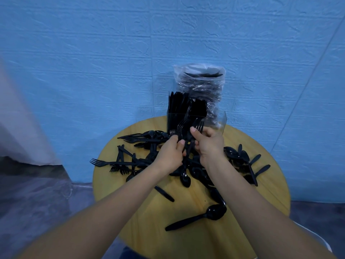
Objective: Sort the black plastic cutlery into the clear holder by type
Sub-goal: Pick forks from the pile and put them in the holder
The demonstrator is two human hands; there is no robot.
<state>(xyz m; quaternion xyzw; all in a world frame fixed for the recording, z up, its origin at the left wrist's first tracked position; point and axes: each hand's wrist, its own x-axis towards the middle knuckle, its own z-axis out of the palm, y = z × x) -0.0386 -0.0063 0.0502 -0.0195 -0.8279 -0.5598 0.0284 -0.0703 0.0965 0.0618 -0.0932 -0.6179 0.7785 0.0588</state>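
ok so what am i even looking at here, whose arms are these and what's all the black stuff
There is no machine here. A person wears a camera on their head, so this single picture looks forward and down along their own two bare arms. They stand at a round wooden table against a blue wall. The black stuff is plastic cutlery: forks, spoons and other pieces scattered loose over the table, such as the big spoon nearest the camera. At the back stands a clear holder already stocked with upright cutlery, and behind it a clear plastic bag with more. The left hand grips a bunch of forks, tines up. The right hand pinches a single fork beside them.
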